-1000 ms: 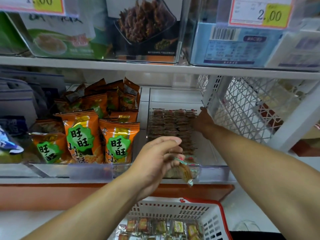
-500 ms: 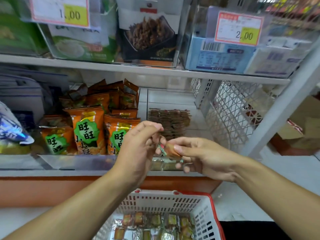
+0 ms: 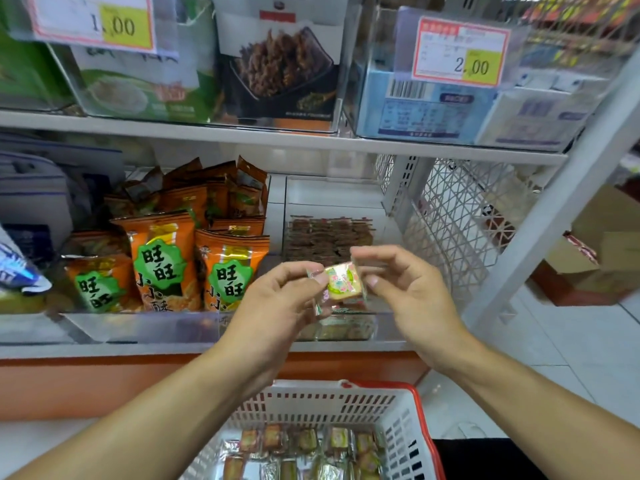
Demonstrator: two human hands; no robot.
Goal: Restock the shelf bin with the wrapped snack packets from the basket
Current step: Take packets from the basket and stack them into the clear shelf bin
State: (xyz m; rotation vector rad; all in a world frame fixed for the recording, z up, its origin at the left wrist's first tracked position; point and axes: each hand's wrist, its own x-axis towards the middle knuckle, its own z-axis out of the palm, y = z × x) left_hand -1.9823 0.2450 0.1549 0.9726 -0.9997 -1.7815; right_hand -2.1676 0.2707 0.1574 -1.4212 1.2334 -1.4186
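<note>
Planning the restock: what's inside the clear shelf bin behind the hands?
The clear shelf bin holds rows of brown packets at the back; the hands and held packet cover its middle.

Both arms reach in from the near edge, hands meeting mid-frame. Left hand (image 3: 277, 306) & right hand (image 3: 408, 289) face each other w/ fingers curled, thumb + fingertips pinching something small btwn them.

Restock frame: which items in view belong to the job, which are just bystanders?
Job:
- small clear-wrapped snack packet, pinched between left hand and right hand
- clear plastic shelf bin, dark packets stacked at its back
- white plastic basket with red rim, holding more wrapped packets

Bystanders:
- orange snack bags with green labels
- price tag reading 2.00
- white lattice shelf divider
</note>
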